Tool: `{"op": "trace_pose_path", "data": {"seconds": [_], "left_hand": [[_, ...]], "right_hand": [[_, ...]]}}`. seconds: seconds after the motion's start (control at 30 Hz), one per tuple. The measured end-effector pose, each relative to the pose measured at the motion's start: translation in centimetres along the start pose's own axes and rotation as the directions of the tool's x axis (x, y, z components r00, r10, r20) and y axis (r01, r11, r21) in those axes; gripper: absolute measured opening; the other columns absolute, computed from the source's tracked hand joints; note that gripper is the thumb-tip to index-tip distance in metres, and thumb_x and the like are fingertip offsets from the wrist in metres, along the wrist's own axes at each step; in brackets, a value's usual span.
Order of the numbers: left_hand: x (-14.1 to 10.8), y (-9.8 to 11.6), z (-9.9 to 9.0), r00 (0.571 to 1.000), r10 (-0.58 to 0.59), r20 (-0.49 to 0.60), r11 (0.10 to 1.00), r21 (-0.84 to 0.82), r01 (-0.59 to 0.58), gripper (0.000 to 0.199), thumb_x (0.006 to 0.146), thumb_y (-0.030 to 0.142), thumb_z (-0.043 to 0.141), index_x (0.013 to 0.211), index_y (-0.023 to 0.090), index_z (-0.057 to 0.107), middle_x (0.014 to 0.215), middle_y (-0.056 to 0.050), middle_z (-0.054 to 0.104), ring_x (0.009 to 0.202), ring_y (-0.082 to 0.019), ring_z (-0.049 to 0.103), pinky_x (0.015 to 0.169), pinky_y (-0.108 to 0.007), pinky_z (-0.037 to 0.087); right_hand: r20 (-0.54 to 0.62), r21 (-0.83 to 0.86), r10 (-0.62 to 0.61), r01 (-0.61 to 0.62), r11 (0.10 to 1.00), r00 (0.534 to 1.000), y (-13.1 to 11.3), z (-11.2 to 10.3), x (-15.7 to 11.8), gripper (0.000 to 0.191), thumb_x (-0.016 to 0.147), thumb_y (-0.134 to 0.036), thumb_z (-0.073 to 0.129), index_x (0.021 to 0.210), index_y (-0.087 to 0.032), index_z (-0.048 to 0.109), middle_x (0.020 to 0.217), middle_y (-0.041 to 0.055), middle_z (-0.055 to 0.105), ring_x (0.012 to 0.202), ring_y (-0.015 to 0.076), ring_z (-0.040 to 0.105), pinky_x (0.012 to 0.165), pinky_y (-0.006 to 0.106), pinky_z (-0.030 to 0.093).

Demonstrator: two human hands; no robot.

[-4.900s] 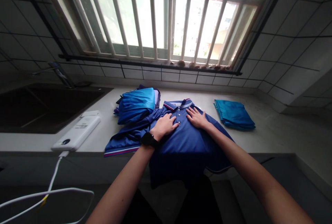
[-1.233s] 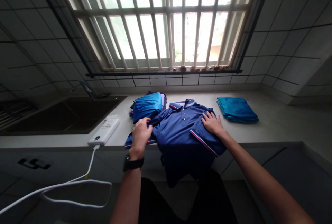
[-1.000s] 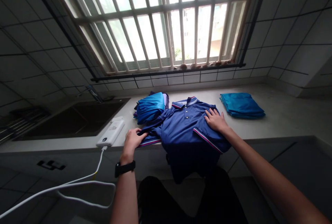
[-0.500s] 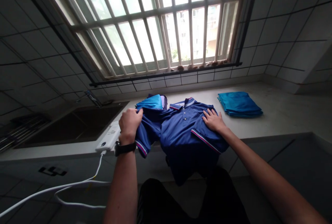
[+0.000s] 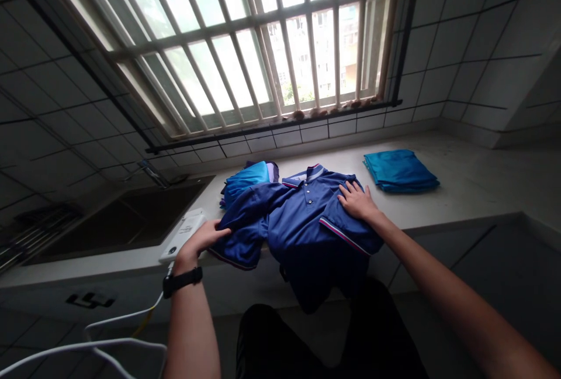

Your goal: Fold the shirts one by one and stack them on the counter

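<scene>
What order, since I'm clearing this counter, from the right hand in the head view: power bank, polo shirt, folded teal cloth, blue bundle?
Right hand:
1. Polo shirt: under the palm.
2. Folded teal cloth: to the right.
3. Blue bundle: left, past the collar.
4. Power bank: far left, counter edge.

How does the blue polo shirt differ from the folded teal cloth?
The blue polo shirt is darker and spread out, hanging over the counter edge; the folded teal cloth is brighter and lies wholly on the counter. The right hand touches only the polo. Both are fabric.
</scene>
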State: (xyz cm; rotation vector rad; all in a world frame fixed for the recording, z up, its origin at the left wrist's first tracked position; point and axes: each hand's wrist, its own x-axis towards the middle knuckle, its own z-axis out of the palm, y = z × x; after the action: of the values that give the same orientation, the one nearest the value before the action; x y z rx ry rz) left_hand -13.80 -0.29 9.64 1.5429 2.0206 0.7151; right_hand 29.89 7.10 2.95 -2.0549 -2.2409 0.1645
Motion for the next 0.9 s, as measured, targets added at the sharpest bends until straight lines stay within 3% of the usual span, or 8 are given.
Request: {"op": "trace_pose_path", "data": {"seconds": [0.1, 0.17, 0.33, 0.47, 0.57, 0.67, 0.73, 0.9], "left_hand": [[-0.6, -0.1, 0.0, 0.999, 0.034, 0.043, 0.988, -0.152, -0.027, 0.045, 0.058, 0.048, 0.082, 0.091, 0.019, 0.072, 0.088, -0.007, 0.079, 0.085, -0.03, 0.074, 0.068, -0.034, 0.059], [-0.8, 1.2, 0.3, 0.999, 0.045, -0.022, 0.96, -0.274, -0.05, 0.048, 0.067, 0.047, 0.08, 0.104, 0.018, 0.069, 0.096, -0.007, 0.079, 0.087, -0.027, 0.074, 0.071, -0.033, 0.06], [-0.7, 7.6, 1.8, 0.995, 0.09, -0.042, 0.877, -0.47, -0.099, 0.053, 0.084, 0.045, 0.074, 0.127, 0.016, 0.063, 0.1, -0.006, 0.076, 0.087, -0.021, 0.074, 0.077, -0.03, 0.06], [-0.4, 11.7, 3.7, 0.976, 0.209, 0.067, 0.874, -0.46, -0.156, 0.068, 0.093, 0.061, 0.061, 0.145, 0.018, 0.053, 0.097, -0.009, 0.077, 0.075, -0.021, 0.074, 0.06, -0.028, 0.057], [-0.1, 12.1, 5.4, 0.943, 0.297, 0.151, 0.917, -0.322, -0.237, 0.065, 0.089, 0.064, 0.064, 0.133, 0.016, 0.064, 0.095, -0.011, 0.078, 0.08, -0.025, 0.076, 0.057, -0.029, 0.057], [0.2, 10.8, 7.6, 0.86, 0.451, 0.241, 0.89, -0.048, -0.453, 0.052, 0.08, 0.057, 0.076, 0.115, 0.019, 0.076, 0.116, -0.013, 0.077, 0.111, -0.031, 0.073, 0.088, -0.036, 0.062], [0.4, 9.5, 9.2, 0.818, 0.475, 0.324, 0.827, 0.153, -0.541, 0.052, 0.079, 0.053, 0.079, 0.122, 0.023, 0.077, 0.138, -0.012, 0.07, 0.131, -0.033, 0.063, 0.109, -0.038, 0.053], [1.3, 6.9, 13.3, 0.837, 0.361, 0.411, 0.687, 0.489, -0.537, 0.053, 0.099, 0.049, 0.058, 0.146, 0.026, 0.063, 0.165, -0.013, 0.047, 0.156, -0.034, 0.038, 0.122, -0.047, 0.04]], "right_hand": [[0.001, -0.001, 0.001, -0.001, 1.0, 1.0, 0.1, 0.1, 0.1, 0.064, 0.109, -0.043, 0.023, 0.168, -0.021, 0.032, 0.176, 0.0123, 0.023, 0.162, 0.0322, 0.021, 0.128, 0.065, 0.013], [-0.001, -0.002, -0.001, 0.001, 1.0, 1.0, 0.1, 0.2, 0.1, 0.063, 0.108, -0.043, 0.024, 0.168, -0.021, 0.032, 0.176, 0.0122, 0.023, 0.162, 0.0323, 0.022, 0.128, 0.065, 0.014], [-0.01, -0.013, 0.003, -0.003, 1.0, 1.0, 0.2, 0.4, 0.1, 0.063, 0.108, -0.043, 0.024, 0.167, -0.022, 0.033, 0.176, 0.0118, 0.023, 0.162, 0.0323, 0.022, 0.128, 0.064, 0.016], [-0.01, -0.023, 0.009, -0.01, 1.0, 1.0, 0.2, 0.4, 0.2, 0.063, 0.109, -0.045, 0.023, 0.168, -0.024, 0.032, 0.176, 0.0112, 0.024, 0.162, 0.031, 0.022, 0.128, 0.063, 0.017], [-0.009, -0.021, 0.005, -0.005, 1.0, 1.0, 0.2, 0.3, 0.2, 0.063, 0.11, -0.046, 0.022, 0.168, -0.024, 0.031, 0.176, 0.0111, 0.023, 0.162, 0.0307, 0.021, 0.128, 0.063, 0.016], [-0.007, -0.012, 0.0, 0.0, 1.0, 1.0, 0.2, 0.3, 0.1, 0.062, 0.11, -0.044, 0.024, 0.168, -0.023, 0.031, 0.176, 0.0117, 0.023, 0.162, 0.031, 0.021, 0.128, 0.063, 0.016], [-0.016, -0.012, 0.003, -0.004, 1.0, 1.0, 0.1, 0.3, 0.0, 0.062, 0.11, -0.043, 0.026, 0.167, -0.021, 0.033, 0.176, 0.0125, 0.023, 0.162, 0.0315, 0.021, 0.128, 0.064, 0.016], [-0.139, -0.05, -0.089, 0.083, 0.995, 0.986, -0.3, -0.5, -0.6, 0.055, 0.108, -0.035, 0.034, 0.16, -0.018, 0.047, 0.177, 0.012, 0.02, 0.164, 0.0309, 0.015, 0.13, 0.064, 0.011]]}}
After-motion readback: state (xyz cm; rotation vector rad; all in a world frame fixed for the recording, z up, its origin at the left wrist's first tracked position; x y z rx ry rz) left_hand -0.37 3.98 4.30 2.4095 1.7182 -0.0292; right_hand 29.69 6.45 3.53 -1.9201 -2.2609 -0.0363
